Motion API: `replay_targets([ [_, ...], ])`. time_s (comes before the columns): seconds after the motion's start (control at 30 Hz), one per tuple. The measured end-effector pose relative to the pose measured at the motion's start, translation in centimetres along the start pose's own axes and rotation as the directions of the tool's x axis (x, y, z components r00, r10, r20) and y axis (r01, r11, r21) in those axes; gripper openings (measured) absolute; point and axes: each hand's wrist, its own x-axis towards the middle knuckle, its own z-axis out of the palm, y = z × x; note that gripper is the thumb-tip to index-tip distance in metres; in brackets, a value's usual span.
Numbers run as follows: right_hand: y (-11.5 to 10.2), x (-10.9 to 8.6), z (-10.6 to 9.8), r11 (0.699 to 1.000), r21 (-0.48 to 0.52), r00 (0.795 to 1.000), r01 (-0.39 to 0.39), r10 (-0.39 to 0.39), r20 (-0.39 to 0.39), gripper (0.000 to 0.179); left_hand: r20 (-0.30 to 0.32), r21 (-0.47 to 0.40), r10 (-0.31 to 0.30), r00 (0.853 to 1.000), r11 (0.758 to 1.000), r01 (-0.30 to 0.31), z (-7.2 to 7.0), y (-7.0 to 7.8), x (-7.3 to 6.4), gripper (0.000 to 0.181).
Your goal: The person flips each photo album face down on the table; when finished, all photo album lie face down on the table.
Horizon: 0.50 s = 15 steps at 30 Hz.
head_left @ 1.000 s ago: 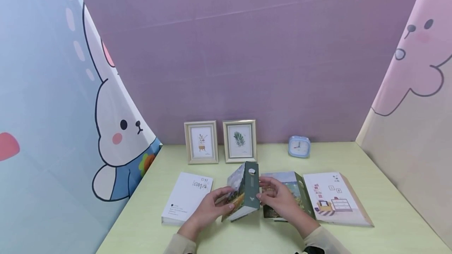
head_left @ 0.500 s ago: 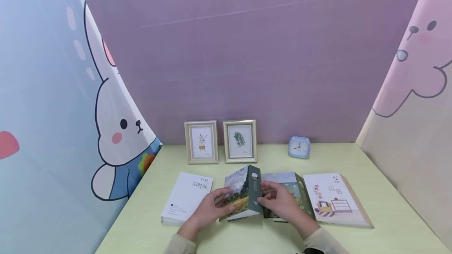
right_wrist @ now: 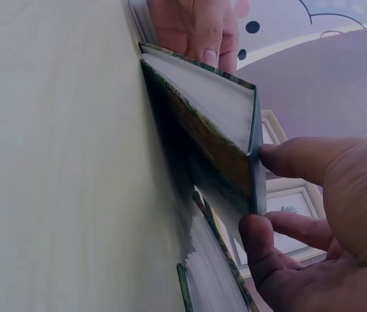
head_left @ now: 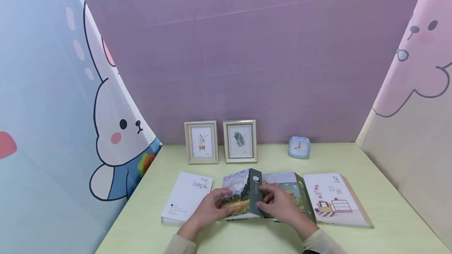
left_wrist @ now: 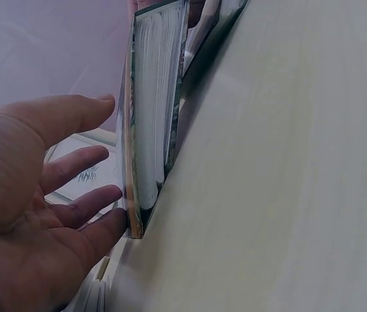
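Observation:
A thick book with a painted landscape cover (head_left: 236,195) and a dark green spine lies tilted at the middle of the table, its spine side raised. My right hand (head_left: 280,205) holds it at the spine, with thumb and fingertips on the spine in the right wrist view. At the opposite side, my left hand (head_left: 212,206) touches the cover with fairly straight fingers (left_wrist: 99,195). A second painted book (head_left: 291,189) lies just right of it, partly behind my right hand. The raised book's pages (right_wrist: 203,91) face the right wrist camera.
A white book (head_left: 187,197) lies at the left, and another white book with a furniture drawing (head_left: 335,199) at the right. Two picture frames (head_left: 202,142) and a blue alarm clock (head_left: 299,147) stand along the back of the table (head_left: 275,240).
The book between my hands has tipped down to the left, so its spine turns less upright and its painted cover faces up more. Both hands stay at nearly the same places.

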Motion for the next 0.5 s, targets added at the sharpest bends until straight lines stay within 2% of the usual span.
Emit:
replay_targets([
  [0.3,0.02,-0.25,0.16,0.99,-0.121,0.997,0.071,-0.068,0.028,0.053,0.003,0.014,-0.002,1.0,1.0,0.002,0.02,0.21,-0.08,0.058],
  [0.5,0.11,-0.3,0.32,0.982,-0.17,0.996,0.078,-0.07,0.057,0.053,0.008,0.044,0.006,1.0,0.999,-0.006,-0.07,0.02,-0.08,0.06],
])
